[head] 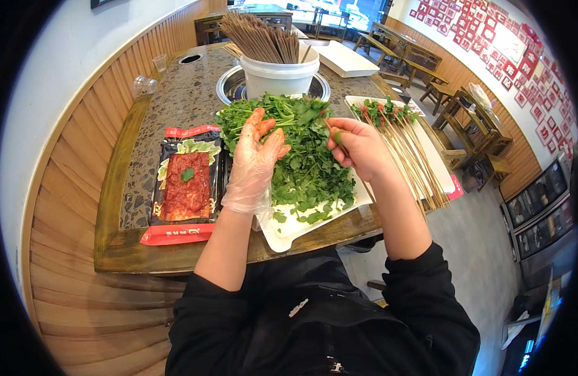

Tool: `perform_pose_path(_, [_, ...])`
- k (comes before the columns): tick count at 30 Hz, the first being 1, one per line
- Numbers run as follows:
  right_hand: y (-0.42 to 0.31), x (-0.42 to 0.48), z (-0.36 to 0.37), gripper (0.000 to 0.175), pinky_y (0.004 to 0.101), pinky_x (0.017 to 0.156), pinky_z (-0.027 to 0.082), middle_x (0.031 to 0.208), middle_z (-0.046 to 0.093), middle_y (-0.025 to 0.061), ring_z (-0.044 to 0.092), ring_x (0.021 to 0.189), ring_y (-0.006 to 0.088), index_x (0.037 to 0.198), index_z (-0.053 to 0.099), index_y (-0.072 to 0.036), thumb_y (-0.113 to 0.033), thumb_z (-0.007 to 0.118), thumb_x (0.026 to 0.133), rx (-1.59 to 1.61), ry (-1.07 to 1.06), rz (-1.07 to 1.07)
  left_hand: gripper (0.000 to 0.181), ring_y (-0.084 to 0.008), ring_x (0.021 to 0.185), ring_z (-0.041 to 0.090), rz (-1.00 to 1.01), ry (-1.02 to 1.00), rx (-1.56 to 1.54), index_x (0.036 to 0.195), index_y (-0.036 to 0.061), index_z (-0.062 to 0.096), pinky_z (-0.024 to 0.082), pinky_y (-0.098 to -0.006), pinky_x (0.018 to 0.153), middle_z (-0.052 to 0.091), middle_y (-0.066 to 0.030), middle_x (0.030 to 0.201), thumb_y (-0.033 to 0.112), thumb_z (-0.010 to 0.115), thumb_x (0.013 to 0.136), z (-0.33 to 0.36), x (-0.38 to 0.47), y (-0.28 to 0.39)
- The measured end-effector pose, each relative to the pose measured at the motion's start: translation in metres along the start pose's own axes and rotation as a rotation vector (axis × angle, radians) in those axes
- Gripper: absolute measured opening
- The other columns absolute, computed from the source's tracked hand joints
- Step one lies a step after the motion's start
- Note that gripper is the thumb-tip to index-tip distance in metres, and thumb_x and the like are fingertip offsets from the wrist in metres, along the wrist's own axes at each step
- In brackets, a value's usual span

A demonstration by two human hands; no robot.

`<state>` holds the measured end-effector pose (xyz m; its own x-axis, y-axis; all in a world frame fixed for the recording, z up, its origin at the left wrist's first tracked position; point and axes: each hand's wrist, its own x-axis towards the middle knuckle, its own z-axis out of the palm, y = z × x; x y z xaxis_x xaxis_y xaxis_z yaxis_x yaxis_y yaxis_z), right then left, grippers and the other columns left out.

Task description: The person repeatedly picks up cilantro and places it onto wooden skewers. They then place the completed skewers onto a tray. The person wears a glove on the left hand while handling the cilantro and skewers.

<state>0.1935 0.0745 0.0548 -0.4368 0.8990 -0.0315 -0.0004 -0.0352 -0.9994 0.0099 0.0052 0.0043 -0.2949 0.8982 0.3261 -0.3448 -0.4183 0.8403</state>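
My left hand (253, 169), in a clear plastic glove with reddish stains on the fingers, is held open over a heap of cilantro (307, 174). The cilantro lies on a white tray (289, 235) at the table's front edge. In my bare right hand (359, 145) is a thin bamboo skewer (328, 124), with a bit of green between the fingers; something reddish and green shows at its tip. To the left lies a black and red food package (185, 185) with a red, sauce-covered slab and a leaf on it. Several skewers (408, 155) with greens and red bits rest on a second white tray (437, 162).
Behind the cilantro, a white bucket (279, 77) packed with brown sticks (265, 40) stands over a round metal well (225, 84). Another white tray (347, 58) lies farther back. Plastic cups (145, 85) sit by the left wall. Wooden benches (439, 91) stand across the room.
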Motion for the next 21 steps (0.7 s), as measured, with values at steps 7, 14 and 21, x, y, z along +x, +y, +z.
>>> perform_pose_path(7, [-0.005, 0.004, -0.029, 0.019, 0.0172, 0.036, 0.031, 0.075, 0.057, 0.0061, 0.047, 0.051, 0.0086, 0.111, 0.054, -0.006, -0.006, 0.050, 0.092, 0.398, -0.126, 0.187, 0.050, -0.0190, 0.099, 0.056, -0.028, 0.001, 0.004, 0.134, 0.0028, 0.038, 0.053, -0.0332, 0.084, 0.050, -0.0116, 0.118, 0.016, 0.060, 0.091, -0.003, 0.001, -0.003])
perform_pose_path(14, [-0.006, 0.001, -0.032, 0.020, 0.0172, 0.036, 0.033, 0.076, 0.057, 0.0083, 0.048, 0.051, 0.0094, 0.111, 0.053, -0.006, -0.003, 0.048, 0.092, 0.508, -0.235, 0.212, 0.036, -0.0158, 0.091, 0.059, -0.093, 0.005, -0.051, 0.122, 0.0016, 0.049, 0.054, -0.0297, 0.078, 0.056, -0.0071, 0.105, 0.015, 0.060, 0.091, 0.001, 0.000, -0.001])
perform_pose_path(21, [-0.004, -0.009, -0.005, 0.018, 0.0181, 0.037, 0.029, 0.079, 0.056, 0.0094, 0.043, 0.049, 0.0094, 0.110, 0.055, -0.006, -0.007, 0.049, 0.093, 0.382, -0.197, 0.219, 0.032, -0.0146, 0.075, 0.062, -0.107, -0.022, -0.037, 0.114, -0.0019, 0.053, 0.055, -0.0264, 0.070, 0.061, -0.0095, 0.095, 0.013, 0.063, 0.088, 0.003, -0.005, 0.004])
